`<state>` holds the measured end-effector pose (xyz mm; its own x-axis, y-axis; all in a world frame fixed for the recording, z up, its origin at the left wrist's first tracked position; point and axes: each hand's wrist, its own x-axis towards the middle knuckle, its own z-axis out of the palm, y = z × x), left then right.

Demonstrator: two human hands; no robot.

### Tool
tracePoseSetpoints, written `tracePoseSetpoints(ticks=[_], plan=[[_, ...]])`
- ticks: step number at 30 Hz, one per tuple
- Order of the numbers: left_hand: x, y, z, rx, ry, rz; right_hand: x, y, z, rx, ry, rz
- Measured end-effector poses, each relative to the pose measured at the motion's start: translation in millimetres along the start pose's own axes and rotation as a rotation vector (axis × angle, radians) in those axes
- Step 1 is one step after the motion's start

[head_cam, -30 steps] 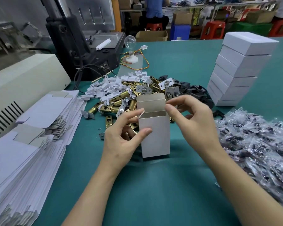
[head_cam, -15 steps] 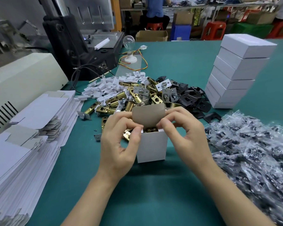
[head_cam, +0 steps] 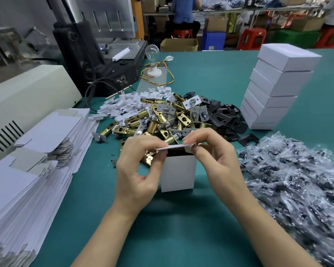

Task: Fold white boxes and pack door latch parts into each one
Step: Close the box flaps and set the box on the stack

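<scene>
i see the box (head_cam: 178, 174) standing upright on the green table (head_cam: 181, 228), near the middle, its far side right at the near edge of the latch pile (head_cam: 158, 122). its flap (head_cam: 174, 147) lies almost level over the mouth, with a dark gap showing under it. the left hand (head_cam: 137, 168) pinches the flap's left end between thumb and forefinger, the other fingers curled in. the right hand (head_cam: 218, 162) pinches the right end at the tuck tab in the same way. bare cloth runs from the box toward me between the forearms. the blanks (head_cam: 37, 151) crowd in on the left, and the bags (head_cam: 297, 180) lie just beside the right forearm. the stack (head_cam: 274, 89) of closed boxes stands well apart, far right.
</scene>
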<state>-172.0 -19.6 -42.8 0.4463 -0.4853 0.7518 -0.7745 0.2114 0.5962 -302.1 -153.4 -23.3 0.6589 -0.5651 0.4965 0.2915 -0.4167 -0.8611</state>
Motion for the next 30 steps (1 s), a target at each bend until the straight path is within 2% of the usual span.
tracePoseSetpoints(ticks=[4, 10, 13, 19, 27, 30], plan=[[0.1, -4.8, -0.9, 0.052, -0.004, 0.034, -0.9, -3.9, -1.1, 0.026, -0.001, 0.02], [-0.5, 3.6, 0.5, -0.057, -0.016, -0.098, -2.1, -2.1, -2.5, -0.107, -0.051, 0.012], [1.0, 2.6, 2.0, -0.058, -0.011, -0.116, -1.8, 0.3, -3.5, -0.218, -0.056, -0.018], [2.0, 2.0, 3.4, -0.065, -0.041, -0.134, -1.6, 0.5, -1.8, -0.277, -0.04, -0.046], [1.6, 4.2, 0.6, -0.243, -0.039, -0.268, -3.8, -4.2, -1.6, -0.215, 0.029, -0.005], [2.5, 4.3, -0.7, -0.229, -0.061, -0.235, -4.0, -3.5, -3.3, -0.215, 0.017, -0.028]])
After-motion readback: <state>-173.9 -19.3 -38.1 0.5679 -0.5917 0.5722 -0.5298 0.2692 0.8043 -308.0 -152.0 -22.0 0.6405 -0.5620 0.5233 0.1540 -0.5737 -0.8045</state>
